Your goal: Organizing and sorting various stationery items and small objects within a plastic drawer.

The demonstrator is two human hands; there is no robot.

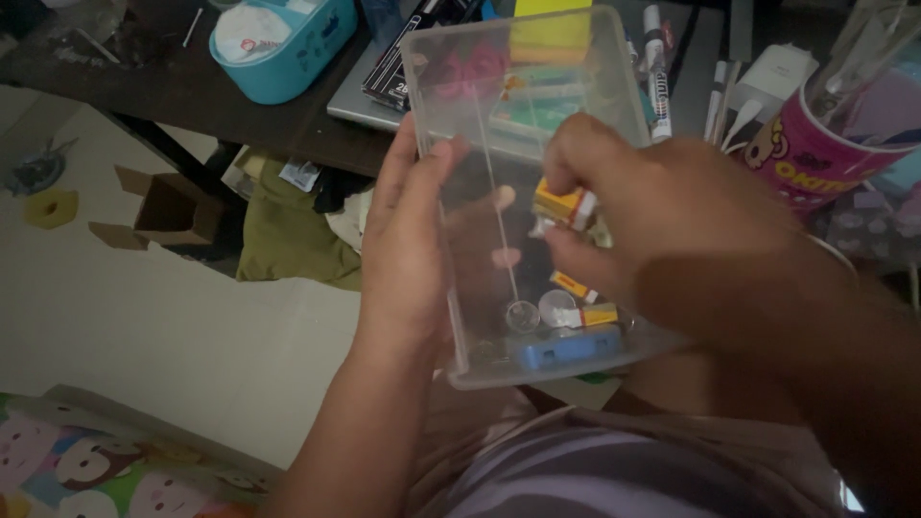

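Observation:
My left hand (408, 254) grips the left wall of a clear plastic box (537, 105), tilted toward me over my lap. My right hand (662, 216) reaches into the box, its fingertips pinched on a small yellow and orange packet (559, 203). At the box's low end lie a blue rectangular piece (566, 347), more small yellow packets (593, 315) and two small clear round caps (537, 312). A thin stick lies lengthwise in the box.
A dark table (240, 115) stands ahead, with a teal tub (283, 48), a laptop edge, markers (657, 67) and a pink cup (815, 153). Below it on the pale floor are a small open cardboard box (168, 211) and an olive cloth (288, 240).

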